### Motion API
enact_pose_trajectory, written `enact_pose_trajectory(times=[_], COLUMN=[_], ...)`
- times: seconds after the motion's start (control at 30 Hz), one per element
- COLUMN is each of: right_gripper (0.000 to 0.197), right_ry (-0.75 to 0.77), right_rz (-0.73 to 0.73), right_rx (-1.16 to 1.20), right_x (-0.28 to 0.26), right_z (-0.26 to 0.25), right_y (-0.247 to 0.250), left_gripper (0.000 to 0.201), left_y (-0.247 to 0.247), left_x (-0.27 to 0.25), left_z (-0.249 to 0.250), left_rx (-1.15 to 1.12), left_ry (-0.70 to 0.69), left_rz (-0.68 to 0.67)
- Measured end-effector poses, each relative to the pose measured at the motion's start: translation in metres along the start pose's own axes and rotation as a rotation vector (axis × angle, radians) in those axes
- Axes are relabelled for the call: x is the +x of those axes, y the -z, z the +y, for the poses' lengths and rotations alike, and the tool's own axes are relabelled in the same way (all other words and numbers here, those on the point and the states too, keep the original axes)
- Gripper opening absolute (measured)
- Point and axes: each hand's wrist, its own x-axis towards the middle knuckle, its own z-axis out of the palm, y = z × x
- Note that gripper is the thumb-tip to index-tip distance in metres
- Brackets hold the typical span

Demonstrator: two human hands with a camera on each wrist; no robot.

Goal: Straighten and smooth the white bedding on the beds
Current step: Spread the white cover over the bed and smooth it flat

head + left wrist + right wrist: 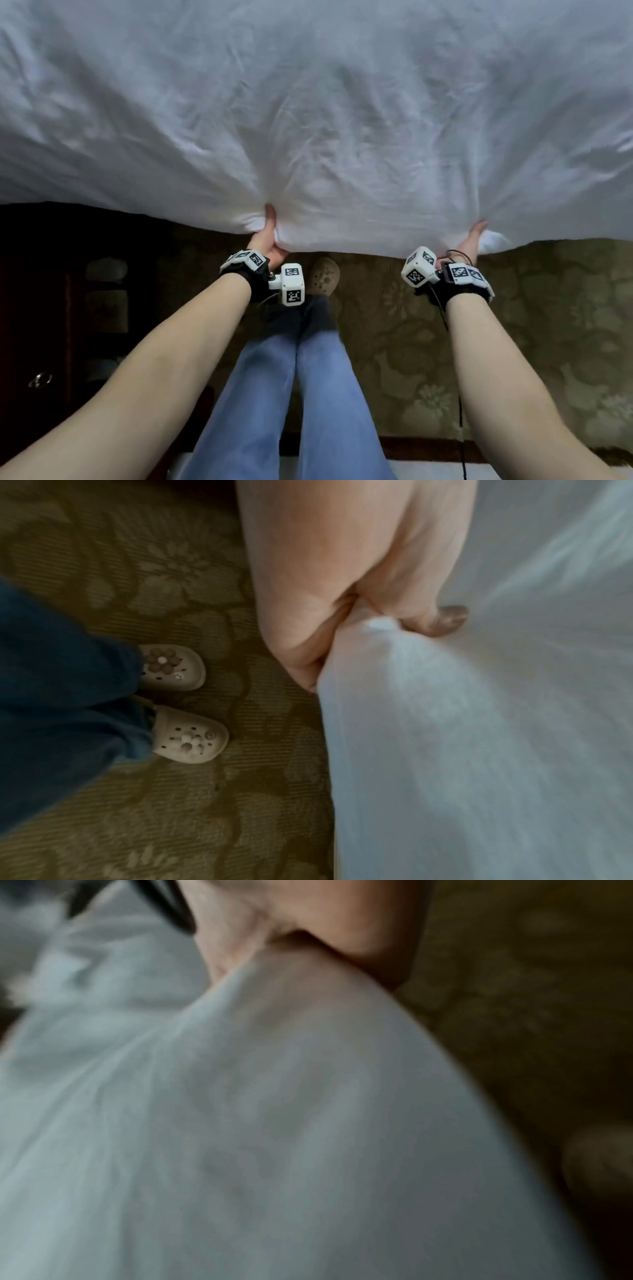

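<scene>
So the white bedding [308,102] is one big sheet of wrinkled fabric, spread out ahead of the person and filling pretty much everything past their arms. Its near edge hangs over the patterned carpet [531,325], and that edge is where both hands are.

The left hand [269,236] has a bunch of the near edge clamped in its fist. From the left wrist view you can see the fingers curled round under the fabric and the thumb [441,618] pressed on top, with a little nub of cloth poking out between them. Creases fan out across the bedding from that spot.

The right hand [474,240] is further along the same edge, well apart from the left one. It's got the fabric too, thumb on top and cloth bunched at the palm, with folds radiating away from it. The right wrist view is blurry, but it shows the cloth pulled in against the hand.

Count-wise: one piece of bedding in view, two hands on it, both gripping. Two wrist bands with black and white marker cubes [293,284], one per wrist. Two beige clogs [178,702] on the carpet, just short of the bedding's edge, under blue jeans [308,394]. A dark wooden cabinet [41,308] stands off at the left.
</scene>
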Motion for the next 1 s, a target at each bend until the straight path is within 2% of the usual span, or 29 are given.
enact_pose_trajectory(times=[0.1, 0.17, 0.2, 0.27, 0.33, 0.37, 0.43, 0.47, 0.53, 0.57, 0.67, 0.73, 0.8, 0.87, 1.0], right_gripper=[0.060, 0.049, 0.049, 0.054, 0.060, 0.063, 0.063, 0.055, 0.030, 0.021, 0.015, 0.018, 0.011, 0.010, 0.015], right_ry=[0.140, 0.166, 0.175, 0.168, 0.153, 0.163, 0.146, 0.113, -0.033, -0.103, -0.168, -0.118, -0.071, -0.061, -0.017], right_rz=[0.069, 0.026, 0.011, -0.011, -0.005, 0.005, -0.020, -0.062, -0.185, -0.214, -0.193, -0.145, -0.123, -0.132, -0.163], right_rx=[0.049, 0.123, 0.148, 0.160, 0.095, 0.017, -0.111, -0.170, -0.305, -0.321, -0.341, -0.339, -0.316, -0.266, -0.156], right_x=[-0.006, -0.008, -0.008, -0.004, 0.007, 0.019, 0.041, 0.053, 0.085, 0.104, 0.155, 0.176, 0.194, 0.210, 0.229], right_z=[-0.004, -0.011, -0.014, -0.017, -0.019, -0.016, -0.016, -0.016, -0.023, -0.029, -0.071, -0.105, -0.135, -0.163, -0.199], right_y=[0.021, 0.035, 0.043, 0.056, 0.064, 0.065, 0.061, 0.061, 0.072, 0.080, 0.113, 0.130, 0.145, 0.160, 0.170], left_gripper=[0.085, 0.079, 0.078, 0.090, 0.104, 0.103, 0.091, 0.075, 0.032, 0.023, 0.014, 0.007, 0.006, 0.002, 0.013], left_y=[0.003, -0.002, -0.006, -0.011, -0.011, -0.007, -0.014, -0.028, -0.062, -0.078, -0.128, -0.161, -0.194, -0.229, -0.275], left_x=[-0.006, -0.014, -0.019, -0.021, -0.007, 0.005, 0.019, 0.015, 0.002, -0.002, -0.004, -0.002, -0.002, -0.002, 0.000], left_z=[-0.017, -0.028, -0.034, -0.043, -0.054, -0.055, -0.061, -0.069, -0.086, -0.097, -0.135, -0.158, -0.178, -0.200, -0.232], left_rx=[0.085, 0.108, 0.109, 0.155, 0.257, 0.311, 0.288, 0.221, 0.173, 0.183, 0.265, 0.312, 0.323, 0.313, 0.310], left_ry=[-0.045, -0.060, -0.068, -0.091, -0.124, -0.150, -0.114, -0.099, -0.069, -0.053, -0.046, -0.025, -0.024, -0.043, -0.034], left_rz=[-0.017, -0.017, -0.011, 0.033, 0.156, 0.244, 0.317, 0.307, 0.231, 0.191, 0.054, -0.011, -0.044, -0.052, -0.012])
